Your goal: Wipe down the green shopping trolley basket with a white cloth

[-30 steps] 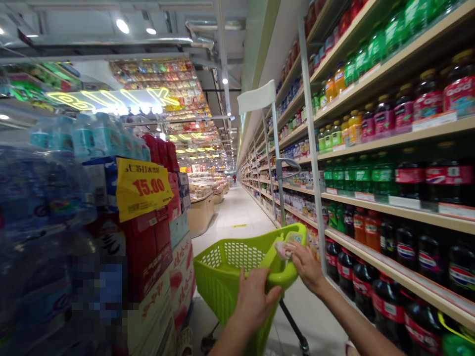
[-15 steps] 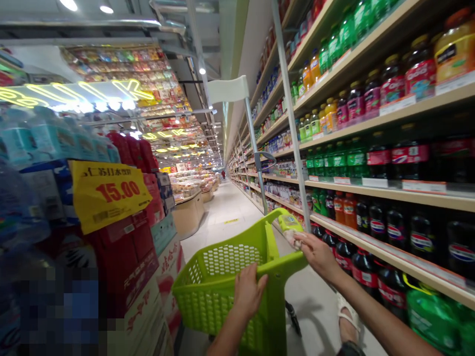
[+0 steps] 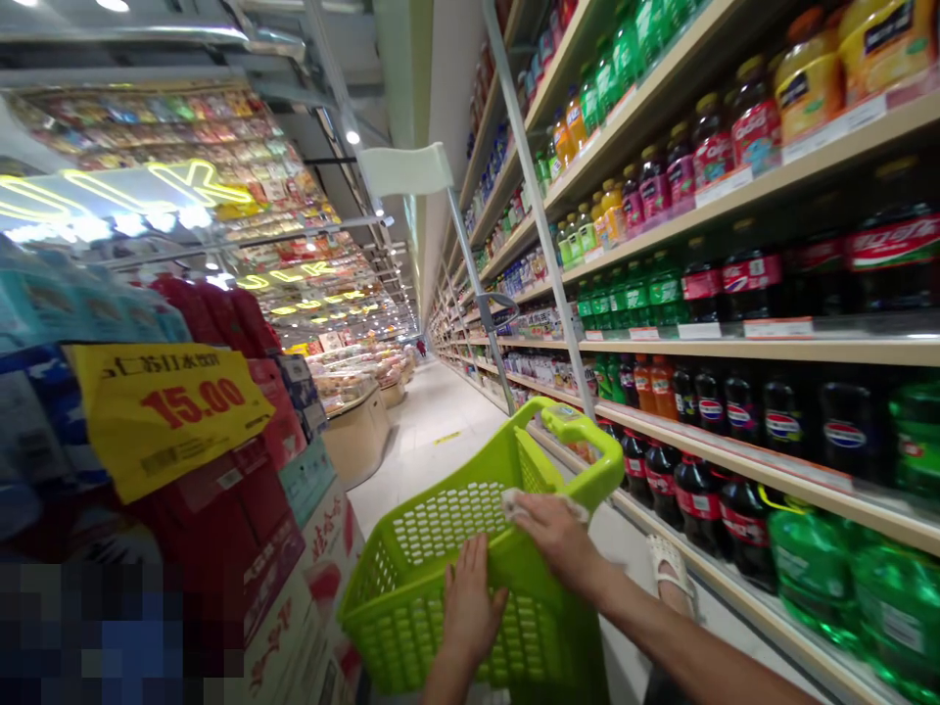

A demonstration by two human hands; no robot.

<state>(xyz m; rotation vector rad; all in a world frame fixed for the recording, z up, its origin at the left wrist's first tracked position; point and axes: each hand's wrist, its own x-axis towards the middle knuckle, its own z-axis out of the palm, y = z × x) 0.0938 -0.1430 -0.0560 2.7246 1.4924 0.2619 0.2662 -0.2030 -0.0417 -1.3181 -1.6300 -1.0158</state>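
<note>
A green plastic shopping cart (image 3: 411,597) with perforated basket walls stands in front of me. My left hand (image 3: 470,602) rests on its near side, fingers over the upper rim and thumb apart, gripping that edge. My right hand (image 3: 558,539) presses a crumpled white cloth (image 3: 514,502) against the rim near the handle end. Most of the cloth is covered by my fingers, and whether it is fabric or paper I cannot tell. The cart's looped green handle (image 3: 606,455) rises just beyond my right hand.
Shelves of bottled drinks (image 3: 705,392) run along the right. Stacked drink cartons (image 3: 250,509) with a yellow price sign (image 3: 172,411) stand close on the left. The aisle floor (image 3: 418,431) stretches ahead past display bins (image 3: 352,431). A sandalled foot (image 3: 670,573) is beside the cart.
My right hand has moved left with the cloth, from the handle to the rim nearer my left hand. My left hand stays on the side rim. The view has shifted slightly right.
</note>
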